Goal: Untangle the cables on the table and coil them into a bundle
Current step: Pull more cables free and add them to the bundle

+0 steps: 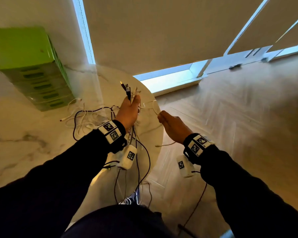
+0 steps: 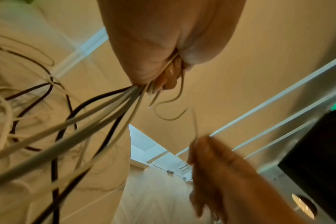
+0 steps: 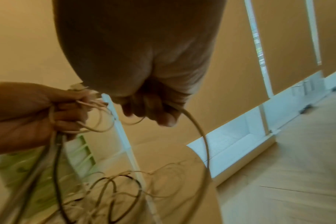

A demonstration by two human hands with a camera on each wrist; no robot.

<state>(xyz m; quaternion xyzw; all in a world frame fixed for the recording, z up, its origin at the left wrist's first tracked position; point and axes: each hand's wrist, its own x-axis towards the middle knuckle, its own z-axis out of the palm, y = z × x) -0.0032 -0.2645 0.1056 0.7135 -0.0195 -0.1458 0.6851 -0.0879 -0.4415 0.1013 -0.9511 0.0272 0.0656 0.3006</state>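
Left hand (image 1: 129,112) raised above the far right edge of the tabletop (image 1: 24,134), fingers curled tight round a bunch of cables (image 1: 131,133). Plug ends (image 1: 127,89), black and pale, stick up out of the fist. Below the fist the strands, several pale and at least two black, fan out and drop past the wrist; some trail over the tabletop's near right edge toward the floor (image 1: 230,109).

Right hand (image 1: 173,128) held just right of the left, out beyond the tabletop's edge and over the floor. Fingers curled round a single pale cable (image 1: 154,108). That cable runs in a short slack loop from this hand to the left fist. Right wrist view: its other part leaves the fist and hangs in a long curve downward. Much motion blur in both wrist views; finer finger detail not readable.

Loose tangle (image 1: 83,121) of white and black cables lies on the tabletop, left of the left wrist, loops crossing one another. One white end with a small plug (image 1: 63,119) points toward the left edge.

Green box (image 1: 29,66) with rows of oval slots stands at the far left of the tabletop, near the tangle, not touching it as far as can be told.

Both forearms in dark sleeves, each wrist carrying a band with black-and-white markers.
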